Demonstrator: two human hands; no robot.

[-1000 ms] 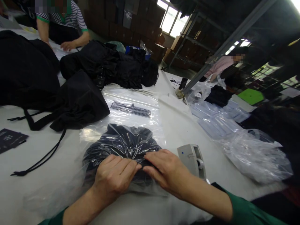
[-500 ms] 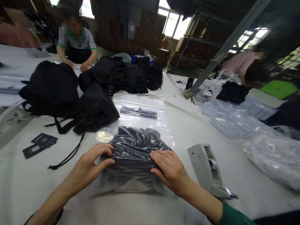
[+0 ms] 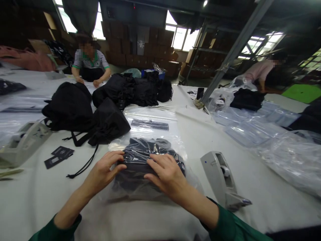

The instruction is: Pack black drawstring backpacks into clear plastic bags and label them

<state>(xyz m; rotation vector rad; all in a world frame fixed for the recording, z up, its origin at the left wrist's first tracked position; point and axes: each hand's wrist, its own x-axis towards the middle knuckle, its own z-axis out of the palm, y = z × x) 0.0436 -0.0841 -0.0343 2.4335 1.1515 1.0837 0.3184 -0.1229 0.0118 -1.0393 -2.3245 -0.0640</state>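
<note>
Right hand [image 3: 165,172] shifted inward, boxes [image 3: 120,47] beyond white table [image 3: 193,140].

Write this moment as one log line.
Left hand: at bag, left side; right hand: on bag; inside: dark cloth; right: tape dispenser; left: black pouch, tags

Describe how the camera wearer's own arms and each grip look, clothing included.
The left grip and the right grip are bare hands with five fingers each, ungloved; I see no ring, watch or bracelet. The left sleeve and right sleeve are dark green cloth, loose at the opening, stopping short of the wrists. No markings show on them.
</note>
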